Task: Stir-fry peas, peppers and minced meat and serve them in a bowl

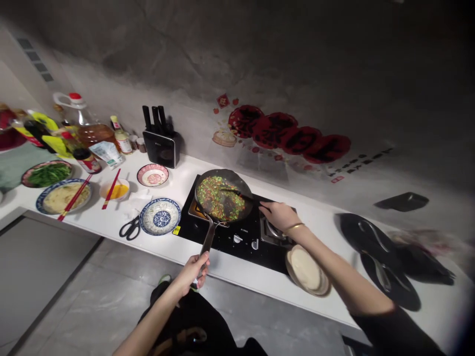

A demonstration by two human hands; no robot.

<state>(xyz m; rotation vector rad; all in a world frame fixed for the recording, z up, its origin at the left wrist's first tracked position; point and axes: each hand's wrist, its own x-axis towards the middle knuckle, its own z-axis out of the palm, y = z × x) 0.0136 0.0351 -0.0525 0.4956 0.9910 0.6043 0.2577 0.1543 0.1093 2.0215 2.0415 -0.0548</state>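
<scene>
On the left half of the stove (222,242), as my head view is showing it, the wok (240,182) is sitting with chopped food (212,195) in green, red and orange spreading over its inside. My left hand (196,271) is gripping the handle (209,240) towards its near end, thumb lying along it and fingers wrapping round. My right hand (279,216) is holding the spatula (237,192), fingers curling over the end of its shaft; the other end is resting among the food, too dark for me to be making out its shape.

I am judging the wok to be stiff and fairly heavy, with most of its weight sitting far out from my fist, so any lift is calling for a firm wrist. I am trusting the handle as the place for taking hold, since the rim and the metal root are probably running hot. The food is looking loose and light, each small piece likely to be sliding easily on the curved wall. The spatula is seeming slim and light, needing only an easy hold.

Just below my right hand the right burner (265,232) is lying, and a pale disc (306,267) is sitting beside my forearm. Left of the stove, a blue plate (162,217) and scissors (129,228) are lying apart from the handle.
</scene>
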